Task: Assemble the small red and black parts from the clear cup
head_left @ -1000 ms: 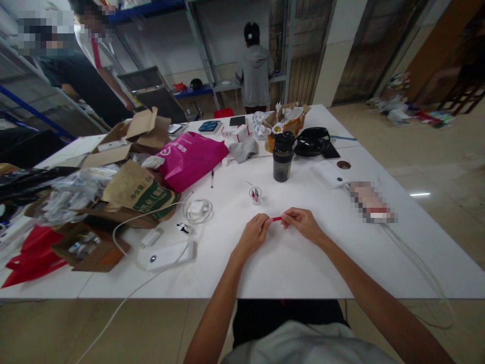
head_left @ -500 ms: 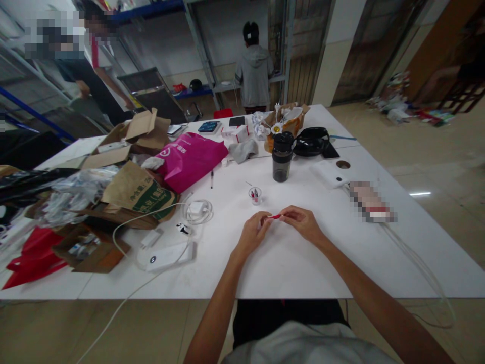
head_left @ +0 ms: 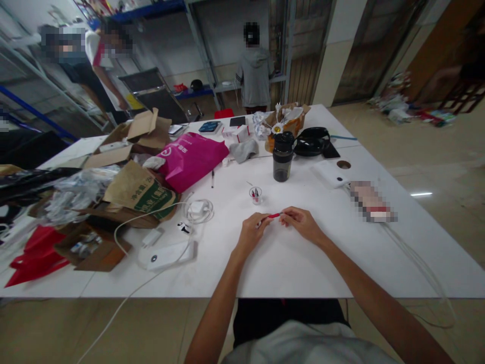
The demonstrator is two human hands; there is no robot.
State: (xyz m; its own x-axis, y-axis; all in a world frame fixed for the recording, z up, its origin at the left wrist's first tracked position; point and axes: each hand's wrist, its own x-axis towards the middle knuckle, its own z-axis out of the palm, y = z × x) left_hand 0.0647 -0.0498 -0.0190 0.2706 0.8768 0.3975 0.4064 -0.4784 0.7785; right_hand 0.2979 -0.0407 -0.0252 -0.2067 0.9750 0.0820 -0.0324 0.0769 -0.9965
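Note:
A slim red pen (head_left: 273, 216) with a pale end spans the gap between my two hands above the white table. My left hand (head_left: 253, 230) is closed on its left part, fingers pinched around it. At its right end, the fingertips of my right hand (head_left: 299, 222) pinch the tip; the exact grip there is too small to make out. Just beyond my hands stands a small clear cup (head_left: 255, 196) holding several short red and dark pieces. A thin rod (head_left: 249, 183) lies behind the cup.
A dark tumbler (head_left: 282, 157) stands behind the cup. To the left are a coiled white cable (head_left: 197, 211), a power bank (head_left: 168, 256), a magenta bag (head_left: 195, 159) and open cardboard boxes (head_left: 99, 255). A phone (head_left: 372, 201) with a cable lies right. Other people are in the background.
More of the red pen shows between my hands, and its pale end now appears by my left fingers. In the background, a person at the left has shifted.

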